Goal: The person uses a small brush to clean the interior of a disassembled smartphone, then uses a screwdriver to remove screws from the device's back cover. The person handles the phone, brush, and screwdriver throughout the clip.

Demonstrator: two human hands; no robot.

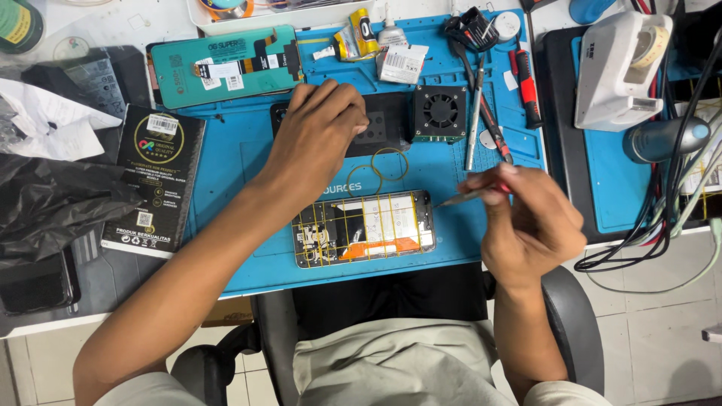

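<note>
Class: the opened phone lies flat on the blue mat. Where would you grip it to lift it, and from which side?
Probably the opened phone by its two long edges, coming from above: it lies flat, lengthwise left to right, with exposed parts facing up, so fingers should stay on the frame.

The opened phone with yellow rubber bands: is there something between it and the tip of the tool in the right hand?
Nothing visible. The right hand holds a thin metal-tipped tool whose tip points at the right end of the opened phone with yellow rubber bands; only bare blue work mat shows between them. The left hand rests farther back.
</note>
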